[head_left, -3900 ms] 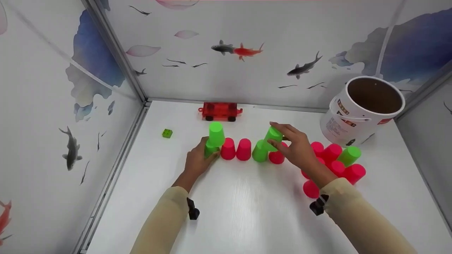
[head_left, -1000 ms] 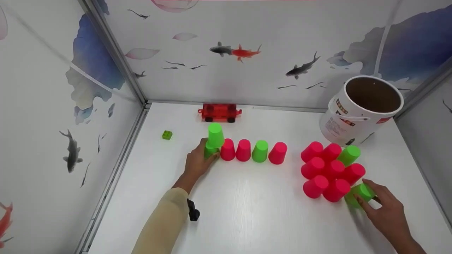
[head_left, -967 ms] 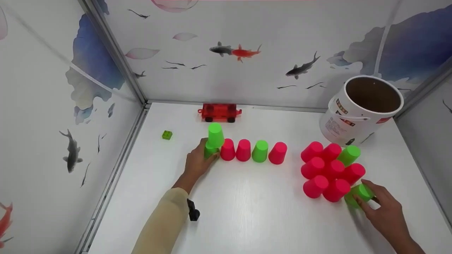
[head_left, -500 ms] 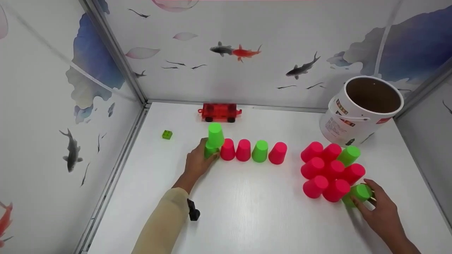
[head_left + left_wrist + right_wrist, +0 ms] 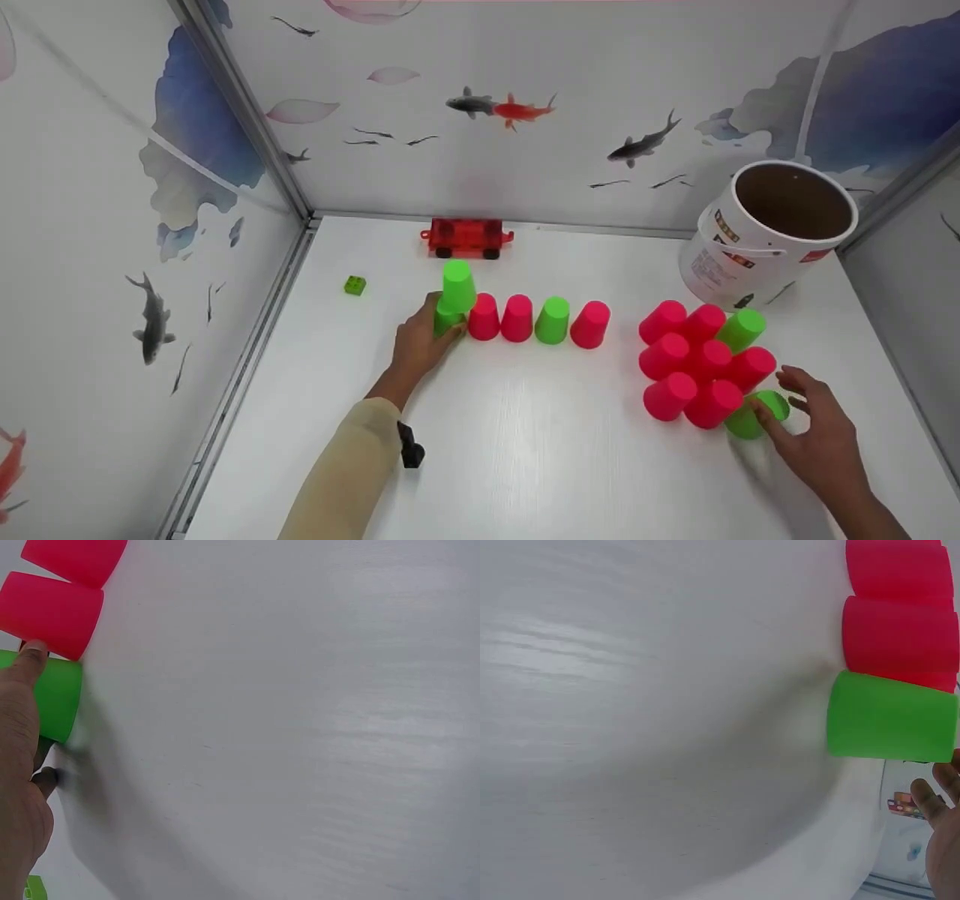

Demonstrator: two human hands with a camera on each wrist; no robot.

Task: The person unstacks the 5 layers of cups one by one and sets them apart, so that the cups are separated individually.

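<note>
My left hand (image 5: 420, 341) holds a green cup (image 5: 58, 699) at the left end of the row, thumb on its near side. On top of that cup stands another upside-down green cup (image 5: 458, 286). Rightward, two pink cups (image 5: 501, 319), a green cup (image 5: 553, 321) and a pink cup (image 5: 590, 325) continue the row. My right hand (image 5: 817, 435) has its fingers spread beside a green cup (image 5: 892, 718), its thumb at or near the cup's top. That cup stands at the near right of a cluster of pink cups (image 5: 709, 364).
Another green cup (image 5: 741, 331) stands at the cluster's back right. A white bucket (image 5: 739, 255) stands in the back right corner. Near the back wall is a red toy wagon (image 5: 469, 238). A small green block (image 5: 355, 285) lies at the left.
A green cup that was in my right hand over the row now stands at the right cluster, and the right fingers have spread away from it. The left hand has stayed put.
</note>
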